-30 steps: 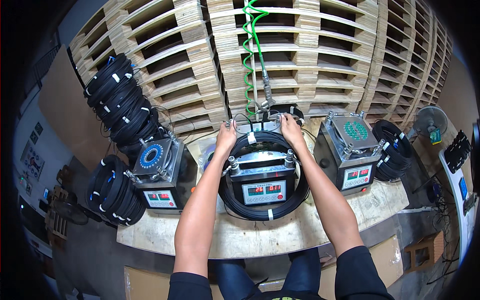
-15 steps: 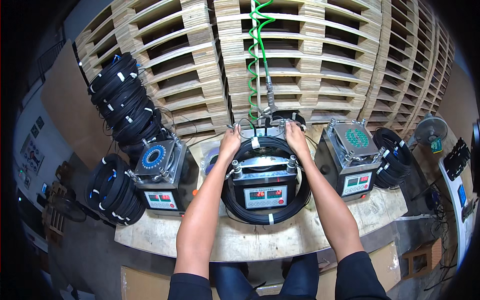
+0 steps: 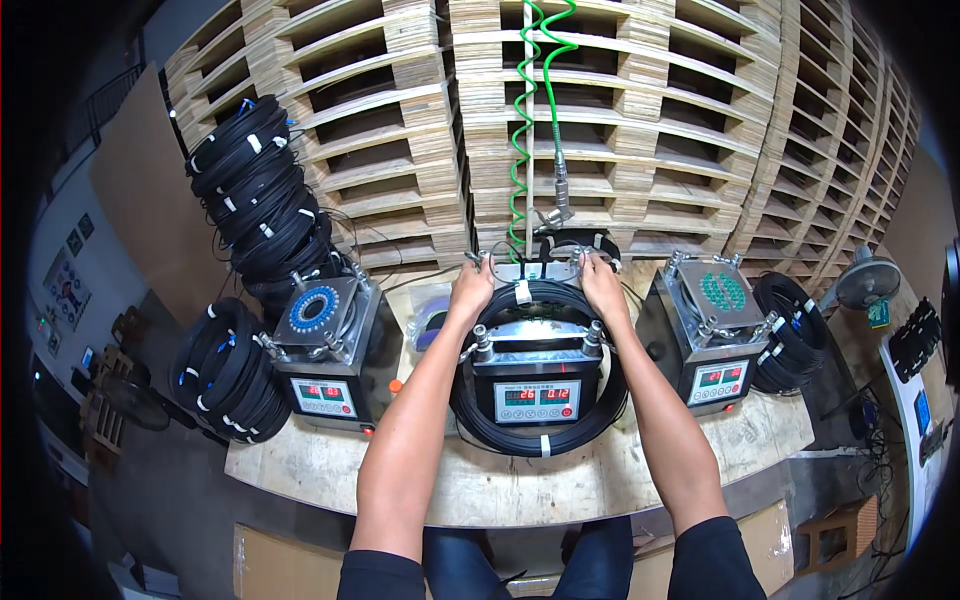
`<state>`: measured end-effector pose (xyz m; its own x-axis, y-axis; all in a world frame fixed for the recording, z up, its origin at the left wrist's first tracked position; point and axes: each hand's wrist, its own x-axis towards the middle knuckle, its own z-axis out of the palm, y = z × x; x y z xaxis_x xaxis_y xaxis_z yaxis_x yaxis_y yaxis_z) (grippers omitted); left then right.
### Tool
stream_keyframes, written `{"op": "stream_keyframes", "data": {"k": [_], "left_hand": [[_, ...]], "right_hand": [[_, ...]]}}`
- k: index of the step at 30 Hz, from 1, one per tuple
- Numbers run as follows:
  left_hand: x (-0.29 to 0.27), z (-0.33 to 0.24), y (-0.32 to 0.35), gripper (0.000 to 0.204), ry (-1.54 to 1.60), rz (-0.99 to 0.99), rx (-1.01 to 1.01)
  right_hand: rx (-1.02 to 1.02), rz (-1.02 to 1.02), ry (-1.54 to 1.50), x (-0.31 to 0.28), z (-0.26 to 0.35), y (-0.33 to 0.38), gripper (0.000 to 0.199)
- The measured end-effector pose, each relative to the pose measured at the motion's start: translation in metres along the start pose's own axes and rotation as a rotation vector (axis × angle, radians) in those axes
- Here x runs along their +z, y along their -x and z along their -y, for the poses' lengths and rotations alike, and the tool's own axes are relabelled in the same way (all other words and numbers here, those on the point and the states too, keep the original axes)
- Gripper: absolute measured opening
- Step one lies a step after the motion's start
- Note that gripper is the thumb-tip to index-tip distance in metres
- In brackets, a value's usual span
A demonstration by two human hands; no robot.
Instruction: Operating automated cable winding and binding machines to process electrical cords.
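Note:
Both my arms reach over the middle machine [image 3: 537, 383], a bench box with a metal top and red digits on its front panel. My left hand [image 3: 471, 290] is closed round a metal clamp lever [image 3: 480, 258] at its back left corner. At the back right corner, my right hand [image 3: 601, 287] closes round the matching clamp lever [image 3: 584, 254]. The fingertips are partly hidden. Between my forearms a coil of black cable [image 3: 545, 445] circles the machine, tied with white bands. Its thin ends run up to the plate [image 3: 537, 271] between my hands.
Similar machines stand left [image 3: 322, 342] with a blue ring plate and right [image 3: 712, 332] with a green one. Piled black cable coils [image 3: 255, 190] rise at the far left; more coils [image 3: 790, 335] lie right. A green spiral air hose [image 3: 520, 130] hangs before stacked wooden pallets [image 3: 690, 100].
The whole view has shifted slightly, so things sit a little further right. Both hands stay at the back corner levers, with only small finger movement.

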<state>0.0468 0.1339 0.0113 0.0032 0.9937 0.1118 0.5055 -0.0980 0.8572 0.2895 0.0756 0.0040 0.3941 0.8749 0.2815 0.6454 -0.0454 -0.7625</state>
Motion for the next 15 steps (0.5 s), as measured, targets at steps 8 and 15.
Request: {"op": "stream_keyframes", "data": {"k": [8,15], "left_hand": [[0.001,0.0,0.001,0.075,-0.06,0.023,-0.014],[0.001,0.0,-0.003,0.079,-0.028,0.023,0.024]], "right_hand": [[-0.09,0.098,-0.124,0.008,-0.021,-0.015,0.05],[-0.092,0.036,-0.186,0.014,-0.022,-0.016,0.051]]}}
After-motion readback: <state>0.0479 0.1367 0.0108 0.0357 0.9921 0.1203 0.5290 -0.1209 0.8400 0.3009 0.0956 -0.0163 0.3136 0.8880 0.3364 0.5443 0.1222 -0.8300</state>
